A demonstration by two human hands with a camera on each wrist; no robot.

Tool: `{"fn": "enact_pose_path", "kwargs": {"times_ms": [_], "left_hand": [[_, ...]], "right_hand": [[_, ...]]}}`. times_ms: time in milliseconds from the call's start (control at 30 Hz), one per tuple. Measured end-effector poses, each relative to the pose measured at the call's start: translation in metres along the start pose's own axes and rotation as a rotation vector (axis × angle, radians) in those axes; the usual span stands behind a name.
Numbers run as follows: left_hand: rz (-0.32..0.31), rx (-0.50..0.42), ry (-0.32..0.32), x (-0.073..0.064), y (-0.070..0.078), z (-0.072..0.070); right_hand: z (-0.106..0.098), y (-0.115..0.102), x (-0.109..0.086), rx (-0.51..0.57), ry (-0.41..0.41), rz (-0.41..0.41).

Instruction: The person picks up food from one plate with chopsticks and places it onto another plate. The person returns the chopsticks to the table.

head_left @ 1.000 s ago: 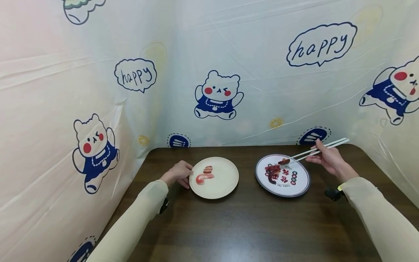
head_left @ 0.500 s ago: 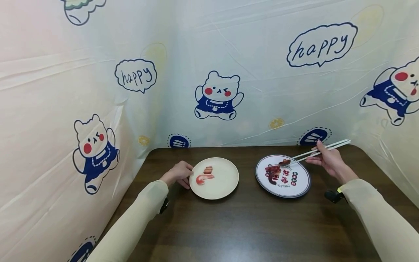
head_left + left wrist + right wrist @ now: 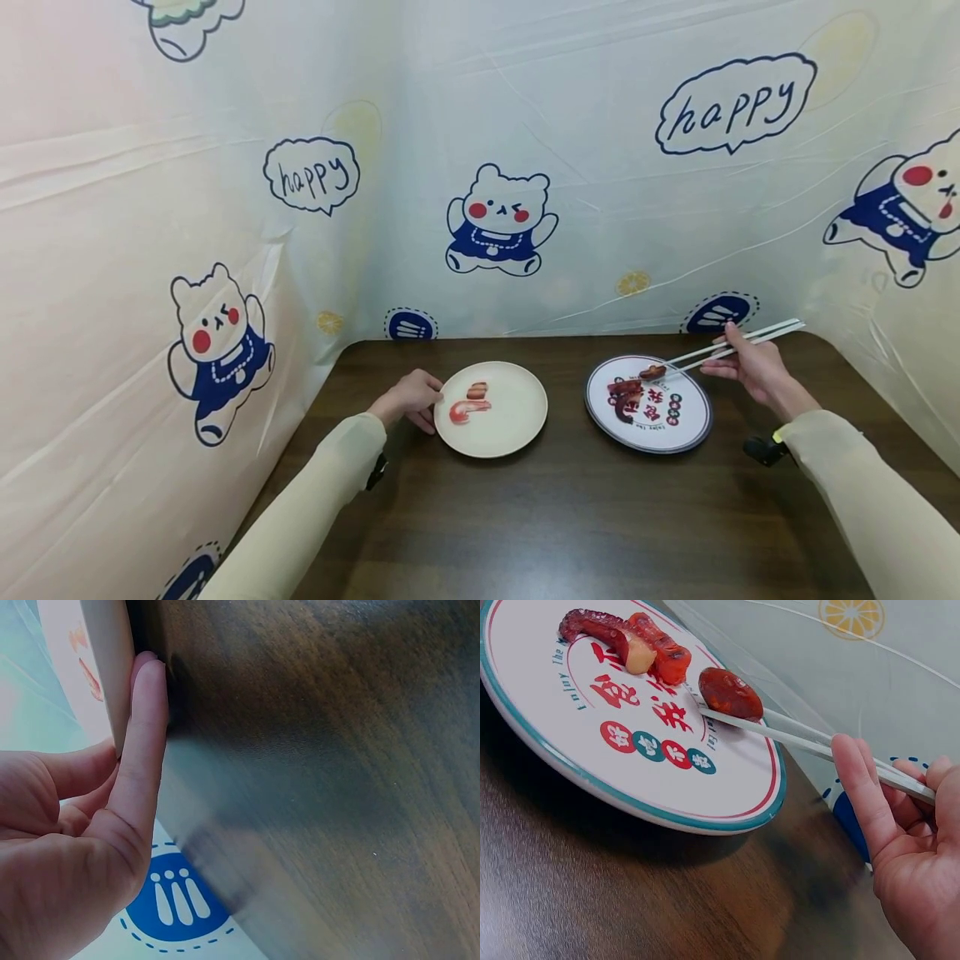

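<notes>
In the head view my left hand [image 3: 411, 400] pinches the left rim of a cream plate [image 3: 517, 417]. The left wrist view has the thumb [image 3: 82, 771] above the rim and fingers [image 3: 142, 750] under it. A toy shrimp [image 3: 469, 410] and a small striped piece of food [image 3: 477, 389] lie on this plate. My right hand [image 3: 756, 371] holds white chopsticks [image 3: 795, 741]. Their tips flank a glossy brown oval food slice [image 3: 731, 694] over the white patterned plate [image 3: 727, 791]. An octopus tentacle [image 3: 596, 626] and a red-brown strip of food [image 3: 661, 649] lie together there.
Both plates stand on a dark wooden table [image 3: 525, 525], with a gap between them. A pale printed cloth [image 3: 420, 125] rises behind the table and along its sides.
</notes>
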State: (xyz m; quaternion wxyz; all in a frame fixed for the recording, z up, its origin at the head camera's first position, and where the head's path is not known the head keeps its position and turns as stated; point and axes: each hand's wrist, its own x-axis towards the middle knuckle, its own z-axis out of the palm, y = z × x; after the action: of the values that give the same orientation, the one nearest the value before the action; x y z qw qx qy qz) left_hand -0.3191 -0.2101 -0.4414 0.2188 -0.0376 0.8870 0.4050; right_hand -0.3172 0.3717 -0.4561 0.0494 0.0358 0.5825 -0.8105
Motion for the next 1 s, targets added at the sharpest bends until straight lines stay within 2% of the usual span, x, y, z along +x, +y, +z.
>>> {"fn": "enact_pose_path", "kwargs": {"times_ms": [300, 667, 1000], "left_hand": [[-0.005, -0.004, 0.009, 0.0028, -0.0019, 0.0002], [-0.007, 0.007, 0.001, 0.0038, -0.0037, 0.0006], [-0.008, 0.004, 0.011, 0.0043, -0.0021, 0.001]], "right_hand": [[-0.0004, 0.0003, -0.0002, 0.017, -0.064, -0.05], [-0.0027, -0.0001, -0.0026, 0.013, -0.08, -0.044], [-0.0088, -0.0022, -0.005, 0.018, -0.106, -0.073]]}}
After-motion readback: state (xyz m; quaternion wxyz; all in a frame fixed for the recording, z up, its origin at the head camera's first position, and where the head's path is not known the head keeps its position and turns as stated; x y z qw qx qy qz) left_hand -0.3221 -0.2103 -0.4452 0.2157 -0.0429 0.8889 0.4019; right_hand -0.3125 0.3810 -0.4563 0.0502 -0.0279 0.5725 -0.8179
